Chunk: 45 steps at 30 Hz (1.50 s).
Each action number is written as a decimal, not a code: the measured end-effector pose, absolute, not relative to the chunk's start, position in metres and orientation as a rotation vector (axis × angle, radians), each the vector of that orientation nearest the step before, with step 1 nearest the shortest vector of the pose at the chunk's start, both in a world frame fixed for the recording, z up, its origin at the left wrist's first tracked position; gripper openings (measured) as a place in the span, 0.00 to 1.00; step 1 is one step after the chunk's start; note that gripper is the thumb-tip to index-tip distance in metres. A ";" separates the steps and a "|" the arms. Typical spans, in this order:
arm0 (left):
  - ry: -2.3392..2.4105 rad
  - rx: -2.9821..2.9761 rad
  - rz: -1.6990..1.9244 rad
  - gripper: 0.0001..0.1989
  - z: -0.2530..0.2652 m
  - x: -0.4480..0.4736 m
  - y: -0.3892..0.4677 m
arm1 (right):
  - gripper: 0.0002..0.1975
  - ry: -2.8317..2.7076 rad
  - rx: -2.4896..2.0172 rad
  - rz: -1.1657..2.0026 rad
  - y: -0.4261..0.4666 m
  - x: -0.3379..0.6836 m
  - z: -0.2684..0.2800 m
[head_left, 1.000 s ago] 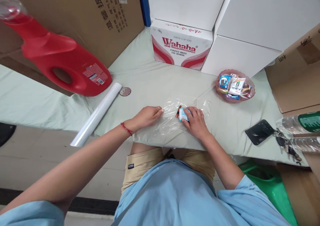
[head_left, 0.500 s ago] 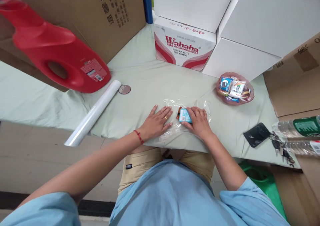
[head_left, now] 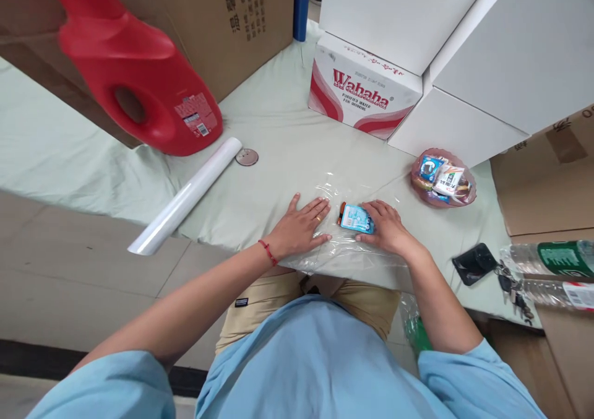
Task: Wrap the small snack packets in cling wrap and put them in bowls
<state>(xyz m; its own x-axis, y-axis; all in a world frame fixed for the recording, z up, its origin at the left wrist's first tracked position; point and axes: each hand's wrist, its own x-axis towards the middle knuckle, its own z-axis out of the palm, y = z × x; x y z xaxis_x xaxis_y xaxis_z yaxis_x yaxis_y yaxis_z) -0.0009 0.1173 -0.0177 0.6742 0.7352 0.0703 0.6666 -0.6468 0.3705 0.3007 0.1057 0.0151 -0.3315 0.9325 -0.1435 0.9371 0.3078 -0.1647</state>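
My left hand [head_left: 301, 225] lies flat on a sheet of clear plastic film [head_left: 343, 250], fingers stretched out and thumb apart. A ring and a red cord bracelet show on that side. To its right, a small light-blue snack packet [head_left: 356, 218] rests on the film, with an orange-brown wrapped piece [head_left: 341, 213] at its left end. My right hand [head_left: 386, 226] is at the packet's right end, thumb along the near edge and fingers by the far edge. Its thumb and fingers are apart, and its palm hides part of the packet's end.
A white film roll [head_left: 185, 197] lies left beside a round disc [head_left: 247, 157]. A red jug [head_left: 153, 91] stands behind it. White boxes, including a Wahaha box [head_left: 364, 91], stand at the back. A snack bowl [head_left: 443, 177], black pouch [head_left: 474, 263], keys [head_left: 513, 289] and bottles [head_left: 552, 258] are right.
The view has shifted, so most things appear farther right. My right thumb and fingers have slid back toward the packet's right end, uncovering more of it. My left hand stays flat.
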 end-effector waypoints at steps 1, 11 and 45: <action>1.110 2.578 0.327 0.36 -0.018 -0.001 0.117 | 0.43 2.534 1.810 -0.350 0.107 0.300 0.017; 1.137 2.622 0.318 0.37 -0.022 -0.003 0.117 | 0.35 2.526 1.709 -0.365 0.113 0.277 0.030; 1.162 2.664 0.192 0.33 -0.025 -0.006 0.123 | 0.16 3.156 2.077 -0.290 -0.039 0.346 -0.010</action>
